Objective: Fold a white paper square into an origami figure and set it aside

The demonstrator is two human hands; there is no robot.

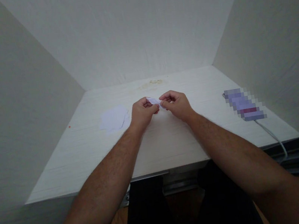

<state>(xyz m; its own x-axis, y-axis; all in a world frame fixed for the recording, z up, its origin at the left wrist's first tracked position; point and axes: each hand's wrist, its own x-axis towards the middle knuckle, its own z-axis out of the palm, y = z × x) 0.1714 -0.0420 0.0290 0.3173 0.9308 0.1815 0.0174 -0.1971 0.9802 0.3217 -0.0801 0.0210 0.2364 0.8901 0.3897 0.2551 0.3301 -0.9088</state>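
Note:
My left hand (pixel 142 112) and my right hand (pixel 177 104) meet over the middle of the white table (pixel 171 142). Both pinch a small folded piece of pale lilac paper (pixel 153 100) between thumbs and fingers, holding it just above the tabletop. Most of the paper is hidden by my fingers. A short stack of similar pale paper sheets (pixel 114 118) lies flat on the table to the left of my left hand.
A blurred-out flat device (pixel 244 104) lies at the table's right side, with a white cable (pixel 273 137) running off the front edge. White walls enclose the table on the left, back and right. A faint yellowish stain (pixel 152 83) marks the far tabletop.

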